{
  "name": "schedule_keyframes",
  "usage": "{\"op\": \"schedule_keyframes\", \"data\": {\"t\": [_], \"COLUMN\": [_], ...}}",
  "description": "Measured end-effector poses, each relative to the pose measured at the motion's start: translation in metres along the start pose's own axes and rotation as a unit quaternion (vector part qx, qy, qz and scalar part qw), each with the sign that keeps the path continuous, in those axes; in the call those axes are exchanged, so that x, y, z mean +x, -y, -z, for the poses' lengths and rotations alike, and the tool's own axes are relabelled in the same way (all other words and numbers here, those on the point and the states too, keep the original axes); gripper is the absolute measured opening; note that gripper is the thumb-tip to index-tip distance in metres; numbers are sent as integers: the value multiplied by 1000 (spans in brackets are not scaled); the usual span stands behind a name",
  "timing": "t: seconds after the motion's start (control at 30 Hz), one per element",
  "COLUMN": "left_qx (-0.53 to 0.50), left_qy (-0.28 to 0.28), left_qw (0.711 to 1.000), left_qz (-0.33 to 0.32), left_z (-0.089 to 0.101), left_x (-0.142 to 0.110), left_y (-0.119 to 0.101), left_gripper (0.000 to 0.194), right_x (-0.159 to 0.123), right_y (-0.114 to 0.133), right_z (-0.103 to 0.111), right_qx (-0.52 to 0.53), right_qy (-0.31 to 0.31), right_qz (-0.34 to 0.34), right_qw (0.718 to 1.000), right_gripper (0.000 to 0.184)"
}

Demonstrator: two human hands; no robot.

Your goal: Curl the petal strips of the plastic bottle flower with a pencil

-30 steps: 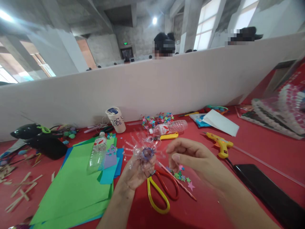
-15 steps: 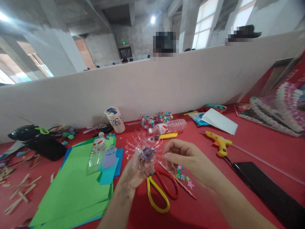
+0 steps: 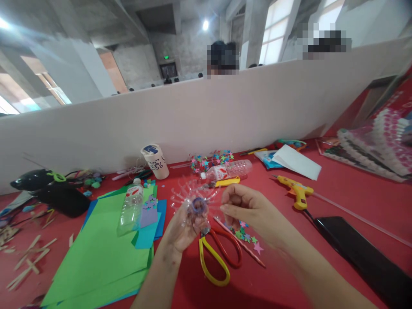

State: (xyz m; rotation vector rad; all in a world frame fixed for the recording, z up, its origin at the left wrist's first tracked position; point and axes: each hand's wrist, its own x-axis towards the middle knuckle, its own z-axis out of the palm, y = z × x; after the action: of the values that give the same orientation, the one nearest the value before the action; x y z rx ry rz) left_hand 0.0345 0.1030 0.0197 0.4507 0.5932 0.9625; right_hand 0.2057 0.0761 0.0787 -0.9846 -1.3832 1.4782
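My left hand (image 3: 182, 229) is closed round a clear plastic bottle top (image 3: 196, 205) cut into thin strips that fan out like petals, its blue-ringed neck facing me. My right hand (image 3: 246, 207) hovers just to its right with thumb and fingers pinched together at the tip of one strip. Under both hands lie scissors (image 3: 215, 257) with a red and a yellow handle, a thin red stick (image 3: 244, 250), and several small coloured paper stars (image 3: 246, 236) on the red table (image 3: 337, 197).
Green and blue paper sheets (image 3: 96, 253) with a clear bottle (image 3: 131, 207) lie left. A second bottle (image 3: 228, 170), yellow cutter (image 3: 227, 182), white cup (image 3: 156, 161), yellow glue gun (image 3: 298, 191), black phone (image 3: 360, 253) and white paper (image 3: 296, 163) surround me. A white partition (image 3: 206, 116) stands behind.
My right hand has drawn in to the left and closed its fingers onto a strip of the cut bottle top. The left hand has lifted the piece slightly.
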Motion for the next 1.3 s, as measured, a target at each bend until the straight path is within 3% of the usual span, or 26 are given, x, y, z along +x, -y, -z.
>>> {"op": "schedule_keyframes", "data": {"t": [0.13,0.27,0.43,1.0,1.17,1.3], "left_qx": [-14,-54,-96,-110,-130,-141], "left_qy": [5,7,-56,-106,-87,-75], "left_qw": [1000,998,993,988,987,986], "left_qz": [-8,11,25,28,44,52], "left_z": [0,-3,-5,-11,-13,-10], "left_x": [1,1,2,0,-1,-1], "left_y": [1,3,2,0,-1,-1], "left_gripper": [32,30,30,25,28,29], "right_x": [2,7,14,24,22,19], "right_y": [-1,-4,-11,-21,-21,-24], "right_z": [3,9,18,15,12,5], "right_qx": [-16,35,79,-93,-195,-256], "right_qy": [-9,-50,-126,-167,-207,-188], "right_qz": [27,54,90,155,199,259], "right_qw": [999,997,985,969,938,912], "right_gripper": [11,15,9,11,17,25]}}
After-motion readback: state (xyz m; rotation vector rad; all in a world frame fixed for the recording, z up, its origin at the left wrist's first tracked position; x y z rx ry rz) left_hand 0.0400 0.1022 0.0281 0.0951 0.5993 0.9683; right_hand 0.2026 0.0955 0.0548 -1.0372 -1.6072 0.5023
